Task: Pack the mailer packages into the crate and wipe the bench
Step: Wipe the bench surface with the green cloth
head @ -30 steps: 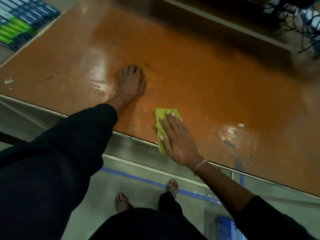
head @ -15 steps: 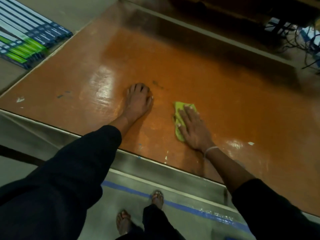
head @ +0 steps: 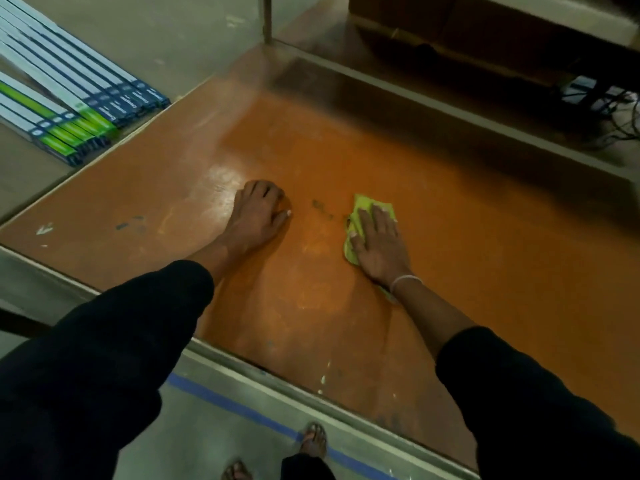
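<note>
both hands are down on the bench [head: 398,161], an orange-brown top with a pale metal edge running along the near side. the right hand [head: 379,245] lies flat with fingers spread on a yellow-green cloth [head: 367,204], pressing it onto the top rather than pinching it — the cloth pokes out past the fingertips and along the thumb side, and a bit shows under the wrist too. there's a thin pale band [head: 406,281] on that wrist. the left hand [head: 258,220] rests on bare bench just left of the cloth, palm down, fingers curled a little, holding nothing. between the two hands sits a small dark smudge [head: 322,209] on the surface. more scuffs [head: 130,225] and a white fleck are off toward the left corner, and some pale drips [head: 323,377] near the front edge.

both arms are in black sleeves [head: 104,358]. past the left end of the bench, lower down, a row of long flat boxes [head: 79,105] lies side by side, white with blue and green ends. at the back there's a raised metal ledge [head: 450,109] with a tangle of dark cables [head: 613,105] at the far right. below the bench edge the grey floor has a blue tape line [head: 242,408], and two feet in sandals [head: 313,441] stand by it. no mailers or crate in view here.
</note>
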`<state>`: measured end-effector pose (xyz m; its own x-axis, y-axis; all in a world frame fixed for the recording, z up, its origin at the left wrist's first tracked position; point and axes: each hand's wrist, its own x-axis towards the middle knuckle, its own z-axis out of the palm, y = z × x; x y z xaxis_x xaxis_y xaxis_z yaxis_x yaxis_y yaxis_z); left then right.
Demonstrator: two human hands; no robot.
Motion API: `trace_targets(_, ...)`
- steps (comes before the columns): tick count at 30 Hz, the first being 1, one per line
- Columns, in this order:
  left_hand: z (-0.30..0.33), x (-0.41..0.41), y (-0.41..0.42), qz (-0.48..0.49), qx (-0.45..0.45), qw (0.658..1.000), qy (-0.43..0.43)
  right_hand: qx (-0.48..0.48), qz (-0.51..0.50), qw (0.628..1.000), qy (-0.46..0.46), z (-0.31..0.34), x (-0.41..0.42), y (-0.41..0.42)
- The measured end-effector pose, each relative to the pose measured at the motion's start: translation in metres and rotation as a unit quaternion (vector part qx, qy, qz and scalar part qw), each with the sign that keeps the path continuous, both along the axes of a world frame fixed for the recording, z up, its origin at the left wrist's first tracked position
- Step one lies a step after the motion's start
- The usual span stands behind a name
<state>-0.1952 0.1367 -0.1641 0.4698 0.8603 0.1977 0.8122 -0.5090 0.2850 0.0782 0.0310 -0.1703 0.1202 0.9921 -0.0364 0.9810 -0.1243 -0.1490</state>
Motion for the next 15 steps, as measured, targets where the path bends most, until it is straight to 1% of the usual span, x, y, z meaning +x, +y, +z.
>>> trace_targets(2,0.001,-0.001,0.008,0.009,-0.006,1.000,0.007,0.013,0.098,0.995,0.001,-0.002,-0.001,0.003)
trace_targets(3,0.001,-0.002,0.011,0.013,-0.007,1.000,0.010,0.012,0.113,0.994,-0.001,-0.003,0.004,0.007)
trace_targets(5,-0.001,-0.004,0.015,0.021,-0.002,1.000,0.009,0.017,0.079,0.997,-0.004,-0.003,0.018,0.024)
trace_targets(8,-0.007,-0.005,0.015,0.029,0.014,0.999,0.002,0.003,-0.035,0.999,-0.008,-0.004,0.030,0.055)
trace_targets(9,-0.008,-0.005,0.014,0.032,0.018,0.999,0.002,-0.001,-0.050,0.999,-0.005,-0.003,0.029,0.065)
trace_targets(10,-0.009,-0.004,0.014,0.035,0.020,0.999,0.004,-0.001,-0.037,0.999,-0.003,-0.002,0.028,0.072)
trace_targets(13,-0.008,-0.002,0.016,0.040,0.018,0.999,0.002,0.010,0.106,0.994,-0.008,-0.002,0.033,0.083)
trace_targets(14,-0.008,-0.002,0.017,0.039,0.018,0.999,0.000,0.010,0.137,0.990,-0.013,0.000,0.041,0.091)
trace_targets(15,-0.008,-0.003,0.018,0.038,0.018,0.999,-0.001,0.011,0.140,0.990,-0.016,0.001,0.051,0.101)
